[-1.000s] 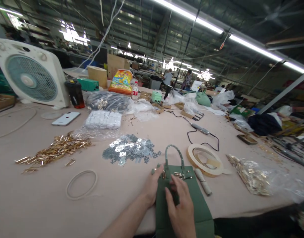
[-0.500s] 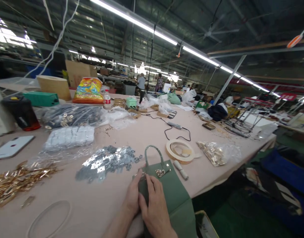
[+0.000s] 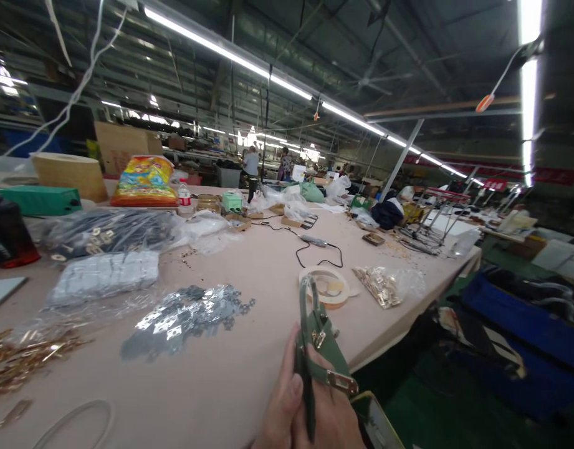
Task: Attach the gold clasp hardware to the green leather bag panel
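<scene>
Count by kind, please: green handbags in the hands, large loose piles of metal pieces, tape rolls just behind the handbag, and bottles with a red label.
Green handbag: 1
Large loose piles: 2 (silver pile, gold pile)
Tape roll: 1
Red-labelled bottle: 1
Total: 5

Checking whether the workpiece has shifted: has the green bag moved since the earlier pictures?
Yes, the green bag has shifted rightward relative to the tape roll: its handle, earlier clear of the roll's left side, now overlaps that side in view.
</scene>
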`<state>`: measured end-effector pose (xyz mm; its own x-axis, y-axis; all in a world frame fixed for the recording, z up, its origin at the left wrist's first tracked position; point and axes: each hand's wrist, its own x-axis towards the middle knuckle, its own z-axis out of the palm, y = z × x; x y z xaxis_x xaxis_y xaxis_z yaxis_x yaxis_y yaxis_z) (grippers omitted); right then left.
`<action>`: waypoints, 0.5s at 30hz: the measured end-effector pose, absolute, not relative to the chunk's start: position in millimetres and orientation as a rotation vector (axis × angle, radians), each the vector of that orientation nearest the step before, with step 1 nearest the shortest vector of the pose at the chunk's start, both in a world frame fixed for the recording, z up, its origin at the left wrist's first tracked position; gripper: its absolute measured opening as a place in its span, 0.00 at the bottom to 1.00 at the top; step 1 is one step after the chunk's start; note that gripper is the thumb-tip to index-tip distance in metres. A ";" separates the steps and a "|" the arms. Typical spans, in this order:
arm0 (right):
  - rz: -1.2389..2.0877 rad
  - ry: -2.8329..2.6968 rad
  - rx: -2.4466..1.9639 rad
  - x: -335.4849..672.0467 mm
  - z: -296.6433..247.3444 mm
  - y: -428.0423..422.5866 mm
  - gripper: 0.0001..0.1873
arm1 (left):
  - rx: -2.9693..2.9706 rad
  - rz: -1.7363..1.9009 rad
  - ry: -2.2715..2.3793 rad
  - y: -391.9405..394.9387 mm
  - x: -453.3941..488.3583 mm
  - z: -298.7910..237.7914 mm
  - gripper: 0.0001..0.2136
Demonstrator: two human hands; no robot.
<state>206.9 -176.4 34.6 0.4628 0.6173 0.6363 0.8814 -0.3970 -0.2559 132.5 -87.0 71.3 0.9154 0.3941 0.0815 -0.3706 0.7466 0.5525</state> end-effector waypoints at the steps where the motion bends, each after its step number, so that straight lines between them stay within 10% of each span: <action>1: -0.630 -1.214 -2.170 209.9 32.3 -183.2 0.44 | 0.625 0.404 0.046 -91.5 134.1 70.0 0.40; 15: -0.536 -0.815 -2.259 276.2 84.2 -303.8 0.22 | 0.919 0.397 -0.033 -123.5 169.1 22.6 0.45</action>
